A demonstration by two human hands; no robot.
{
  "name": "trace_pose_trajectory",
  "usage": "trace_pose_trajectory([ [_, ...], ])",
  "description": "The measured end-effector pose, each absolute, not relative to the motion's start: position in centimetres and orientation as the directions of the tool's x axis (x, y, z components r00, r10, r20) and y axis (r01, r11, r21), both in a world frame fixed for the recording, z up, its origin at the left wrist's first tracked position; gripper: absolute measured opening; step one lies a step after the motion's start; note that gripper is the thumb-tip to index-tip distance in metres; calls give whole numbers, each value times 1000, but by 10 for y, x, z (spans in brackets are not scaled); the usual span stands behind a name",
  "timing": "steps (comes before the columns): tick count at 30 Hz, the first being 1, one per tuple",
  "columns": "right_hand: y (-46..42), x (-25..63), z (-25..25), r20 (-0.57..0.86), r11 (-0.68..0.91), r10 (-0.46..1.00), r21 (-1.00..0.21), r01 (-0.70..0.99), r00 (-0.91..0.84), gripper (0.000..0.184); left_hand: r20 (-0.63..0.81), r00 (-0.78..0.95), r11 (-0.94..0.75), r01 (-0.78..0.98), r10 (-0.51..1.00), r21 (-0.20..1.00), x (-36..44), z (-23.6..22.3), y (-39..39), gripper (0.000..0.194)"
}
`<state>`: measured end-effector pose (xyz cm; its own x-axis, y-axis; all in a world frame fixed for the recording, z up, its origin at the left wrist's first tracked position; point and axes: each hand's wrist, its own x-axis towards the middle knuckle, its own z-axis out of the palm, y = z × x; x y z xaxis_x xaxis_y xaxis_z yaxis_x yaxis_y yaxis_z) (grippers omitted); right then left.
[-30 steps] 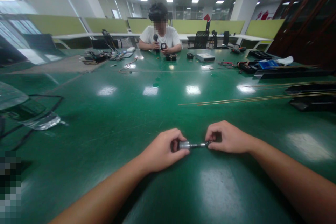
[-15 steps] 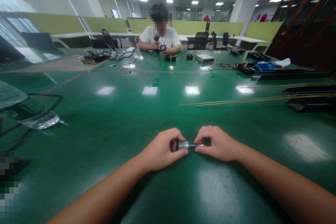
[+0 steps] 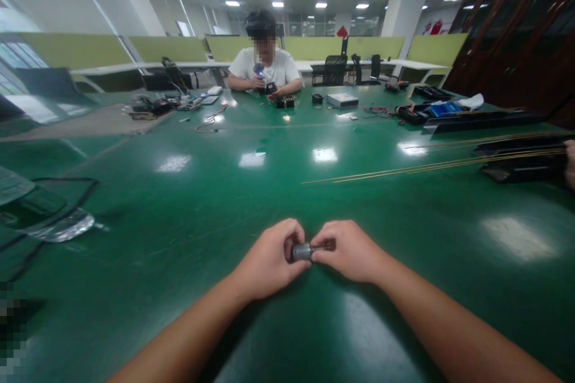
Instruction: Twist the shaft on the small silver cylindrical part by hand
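Note:
My left hand [image 3: 269,260] grips the silver cylindrical end of a small metal rod-like part [image 3: 303,251], just above the green table [image 3: 188,209]. My right hand [image 3: 348,251] pinches the dark shaft end of the same part, and its fingers hide most of that shaft. The two hands sit close together, almost touching, near the table's front middle.
Several thin brass rods [image 3: 426,164] lie across the table to the right, beside black trays [image 3: 521,167]. A clear plastic bag and black cable [image 3: 49,215] lie at the left. A person in a white shirt [image 3: 265,69] sits at the far side among small tools and boxes.
My right hand has slid left along the shaft toward my left hand, so less of the part shows between them. The view has shifted slightly.

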<state>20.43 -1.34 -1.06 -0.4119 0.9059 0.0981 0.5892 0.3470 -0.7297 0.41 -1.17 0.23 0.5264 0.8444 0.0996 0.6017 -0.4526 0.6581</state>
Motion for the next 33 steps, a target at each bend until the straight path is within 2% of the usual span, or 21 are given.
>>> trace_pose_trajectory([
  [4,-16,205,-18,180,436,873,-707,557,-454,7,91,560,-464,571,823,677,0,4,-11,21],
  [7,-16,206,-21,215,459,866,-697,551,-451,5,95,574,-467,547,814,694,-2,4,-9,14],
  [10,-17,205,-22,242,474,864,-687,551,-442,4,100,559,-457,548,823,700,-2,4,-8,14],
  [23,-21,205,-20,268,502,851,-670,547,-452,4,40,560,-428,583,828,691,-2,5,-9,15],
  [28,-21,206,-21,267,501,851,-673,544,-452,6,36,559,-419,577,829,701,-1,4,-9,21],
  [33,-20,206,-22,262,494,854,-681,541,-450,8,47,560,-433,582,827,689,-2,4,-8,15],
])
